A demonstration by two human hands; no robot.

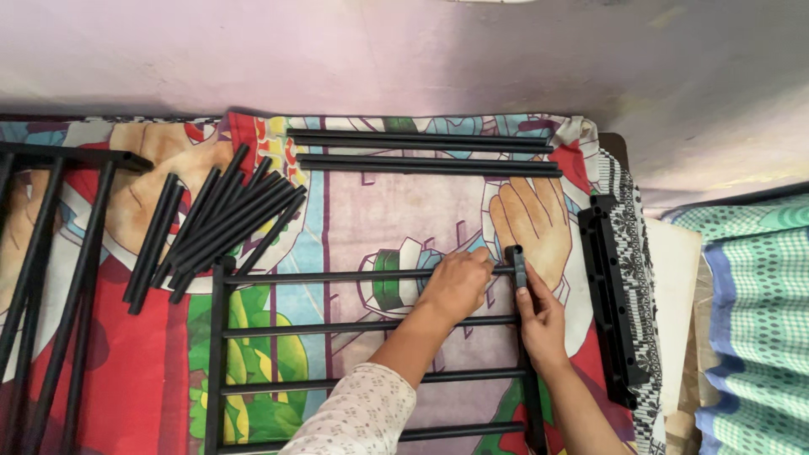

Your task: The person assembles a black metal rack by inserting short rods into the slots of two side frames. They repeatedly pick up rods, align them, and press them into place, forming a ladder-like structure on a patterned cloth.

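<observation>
From the head view, a black rack frame (371, 354) with four crossbars lies on a bright printed bedsheet (354, 211). The left hand (459, 282) closes around the frame's top crossbar near its right end. The right hand (539, 316) pinches the frame's right side rail just beside it. Beyond the frame lie loose black tubes (219, 223), two long rods (421, 152) and a black bracket (611, 295).

A black rack (371, 354) of parallel rods lies flat. Its top rod (337, 275) runs left from under the left fingers (480, 261). The black end bar (517, 268) stands pinched by the right fingers (524, 295), just right of the left fingertips.
</observation>
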